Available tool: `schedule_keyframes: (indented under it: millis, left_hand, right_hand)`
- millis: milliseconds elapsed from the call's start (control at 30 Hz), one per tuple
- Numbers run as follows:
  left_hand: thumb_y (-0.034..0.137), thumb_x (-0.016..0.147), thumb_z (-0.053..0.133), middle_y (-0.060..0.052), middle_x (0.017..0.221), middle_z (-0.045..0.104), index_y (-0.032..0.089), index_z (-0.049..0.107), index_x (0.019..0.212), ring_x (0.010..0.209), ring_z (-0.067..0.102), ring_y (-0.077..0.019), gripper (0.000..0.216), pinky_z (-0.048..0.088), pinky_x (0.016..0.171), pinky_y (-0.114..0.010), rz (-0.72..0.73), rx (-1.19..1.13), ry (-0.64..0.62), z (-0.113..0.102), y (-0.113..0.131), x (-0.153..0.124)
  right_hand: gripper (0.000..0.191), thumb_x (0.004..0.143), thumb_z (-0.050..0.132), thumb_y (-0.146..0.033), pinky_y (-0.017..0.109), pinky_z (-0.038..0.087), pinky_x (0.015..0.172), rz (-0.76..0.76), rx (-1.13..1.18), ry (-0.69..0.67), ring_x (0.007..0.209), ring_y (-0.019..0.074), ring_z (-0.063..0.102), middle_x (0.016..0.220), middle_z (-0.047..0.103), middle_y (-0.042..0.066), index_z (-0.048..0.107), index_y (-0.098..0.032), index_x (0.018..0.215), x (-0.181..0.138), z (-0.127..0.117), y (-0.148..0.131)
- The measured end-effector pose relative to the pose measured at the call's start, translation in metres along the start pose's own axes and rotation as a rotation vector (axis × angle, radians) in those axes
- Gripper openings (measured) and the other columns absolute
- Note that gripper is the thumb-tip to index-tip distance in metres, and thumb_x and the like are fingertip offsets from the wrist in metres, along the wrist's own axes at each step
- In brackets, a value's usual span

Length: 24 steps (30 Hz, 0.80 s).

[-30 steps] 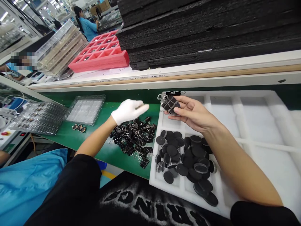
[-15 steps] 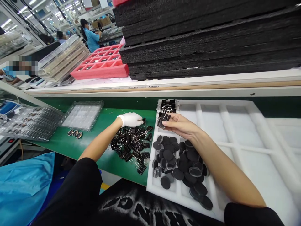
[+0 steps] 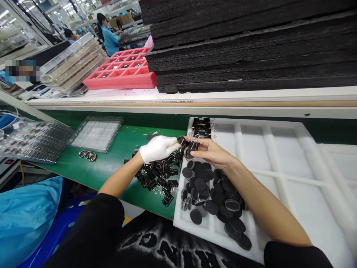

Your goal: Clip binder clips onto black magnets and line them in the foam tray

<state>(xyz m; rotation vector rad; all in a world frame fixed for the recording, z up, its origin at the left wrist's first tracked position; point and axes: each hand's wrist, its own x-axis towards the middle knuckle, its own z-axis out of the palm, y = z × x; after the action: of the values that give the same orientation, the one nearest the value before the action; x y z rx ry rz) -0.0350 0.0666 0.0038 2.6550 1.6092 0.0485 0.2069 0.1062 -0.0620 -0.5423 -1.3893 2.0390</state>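
My left hand (image 3: 157,148), in a white glove, pinches a black binder clip (image 3: 182,141) and holds it against what my right hand has. My bare right hand (image 3: 212,152) is closed on a black disc with clips on it (image 3: 192,147), just above the near-left corner of the white foam tray (image 3: 279,175). A pile of black binder clips (image 3: 158,175) lies on the green bench under my left wrist. Several loose black discs (image 3: 214,197) fill the tray's near-left compartment. Clipped discs (image 3: 201,127) sit in its far-left compartment.
Clear plastic trays (image 3: 96,134) and a dark parts tray (image 3: 33,139) lie on the green bench (image 3: 111,160) to the left, with three small rings (image 3: 87,155) nearby. A shelf above carries stacked black foam sheets (image 3: 251,44) and red trays (image 3: 122,70). Other workers sit far back left.
My left hand picked a clip from the pile and moved right to meet my right hand. My right hand came down and toward me from the tray's far-left compartment.
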Motion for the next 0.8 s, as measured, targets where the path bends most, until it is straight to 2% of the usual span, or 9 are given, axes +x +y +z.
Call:
schedule_keyframes:
  millis: [100, 200, 267, 400, 533, 600, 733, 800]
  left_hand:
    - [0.052, 0.105, 0.042, -0.001, 0.061, 0.058, 0.021, 0.057, 0.07, 0.058, 0.054, -0.0163, 0.05, 0.032, 0.061, -0.03, -0.037, -0.174, 0.044, 0.0, 0.01, -0.004]
    - [0.046, 0.107, 0.032, -0.001, 0.063, 0.06, 0.02, 0.054, 0.065, 0.061, 0.054, -0.014, 0.053, 0.038, 0.066, -0.029, -0.125, -0.473, 0.052, -0.001, 0.024, -0.009]
    - [0.041, 0.104, 0.033, 0.001, 0.06, 0.054, 0.02, 0.046, 0.061, 0.058, 0.048, -0.0121, 0.05, 0.036, 0.064, -0.028, -0.188, -0.601, 0.045, 0.0, 0.033, -0.013]
    - [0.047, 0.094, 0.052, 0.006, 0.054, 0.027, 0.022, 0.027, 0.059, 0.055, 0.026, -0.0091, 0.05, 0.021, 0.054, -0.029, -0.34, -0.644, 0.03, 0.002, 0.047, -0.017]
    - [0.052, 0.093, 0.051, 0.006, 0.058, 0.024, 0.021, 0.026, 0.06, 0.058, 0.025, -0.0087, 0.051, 0.019, 0.055, -0.028, -0.341, -0.67, 0.028, 0.005, 0.049, -0.018]
    - [0.05, 0.093, 0.049, 0.005, 0.059, 0.024, 0.021, 0.025, 0.06, 0.058, 0.025, -0.0089, 0.049, 0.02, 0.056, -0.028, -0.331, -0.665, 0.069, 0.005, 0.047, -0.019]
    - [0.044, 0.09, 0.05, 0.005, 0.059, 0.027, 0.021, 0.027, 0.061, 0.059, 0.027, -0.0094, 0.044, 0.025, 0.057, -0.028, -0.327, -0.659, 0.105, 0.004, 0.047, -0.023]
    - [0.043, 0.09, 0.051, 0.005, 0.059, 0.03, 0.021, 0.028, 0.061, 0.059, 0.028, -0.0096, 0.042, 0.026, 0.057, -0.028, -0.318, -0.654, 0.087, 0.003, 0.049, -0.024]
  right_hand:
    - [0.054, 0.064, 0.101, -0.041, 0.047, 0.056, 0.107, -0.01, 0.007, 0.036, 0.108, 0.0262, 0.075, 0.112, 0.081, 0.01, 0.083, -0.021, 0.111, -0.002, 0.003, -0.007]
    - [0.049, 0.062, 0.102, -0.04, 0.046, 0.058, 0.103, -0.019, 0.01, 0.049, 0.097, 0.025, 0.077, 0.102, 0.082, 0.009, 0.084, -0.019, 0.102, -0.005, 0.005, -0.014]
    - [0.048, 0.06, 0.103, -0.04, 0.046, 0.058, 0.102, -0.021, 0.004, 0.035, 0.096, 0.0254, 0.077, 0.101, 0.082, 0.009, 0.084, -0.02, 0.1, -0.007, 0.005, -0.016]
    - [0.052, 0.061, 0.102, -0.039, 0.044, 0.06, 0.099, -0.005, -0.039, -0.003, 0.1, 0.0274, 0.077, 0.102, 0.082, 0.009, 0.084, -0.02, 0.105, -0.01, 0.003, -0.017]
    - [0.05, 0.064, 0.101, -0.04, 0.046, 0.06, 0.099, 0.005, -0.035, 0.001, 0.102, 0.0277, 0.076, 0.103, 0.081, 0.009, 0.083, -0.019, 0.105, -0.01, 0.004, -0.017]
    - [0.048, 0.064, 0.101, -0.04, 0.046, 0.057, 0.103, -0.013, 0.047, 0.078, 0.106, 0.0262, 0.074, 0.108, 0.081, 0.008, 0.082, -0.021, 0.104, -0.009, 0.007, -0.018]
    - [0.042, 0.064, 0.101, -0.042, 0.045, 0.055, 0.103, -0.04, 0.304, 0.356, 0.105, 0.0223, 0.072, 0.108, 0.079, 0.002, 0.077, -0.027, 0.096, -0.005, 0.017, -0.016]
    - [0.042, 0.064, 0.101, -0.043, 0.046, 0.055, 0.102, -0.032, 0.351, 0.406, 0.104, 0.0228, 0.072, 0.105, 0.079, 0.002, 0.074, -0.027, 0.092, -0.004, 0.021, -0.014]
